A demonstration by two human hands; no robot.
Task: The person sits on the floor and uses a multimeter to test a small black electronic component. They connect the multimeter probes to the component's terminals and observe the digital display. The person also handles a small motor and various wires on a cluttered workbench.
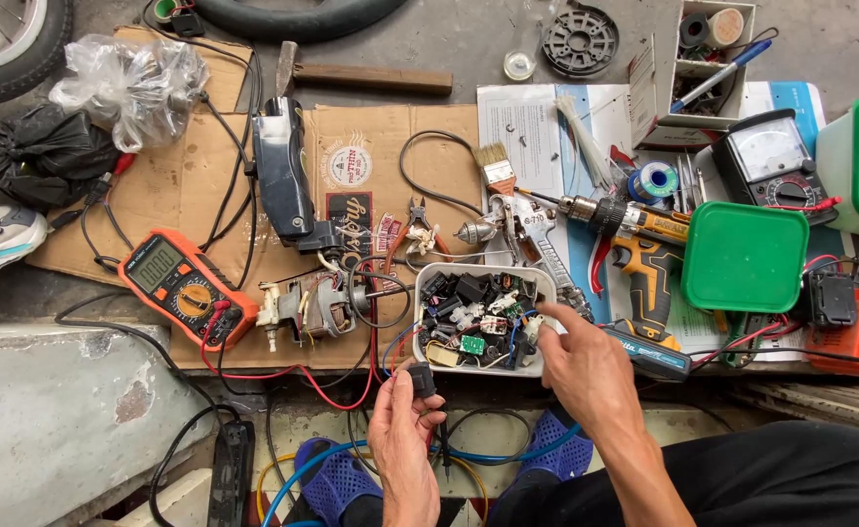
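With the left hand pinching a small black plastic switch and the right hand's loosely open fingers rummaging the white plastic tray of small parts, he could easily tip it.

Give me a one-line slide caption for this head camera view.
Left hand holds a small black part while the right hand reaches into a white tray of electrical bits.
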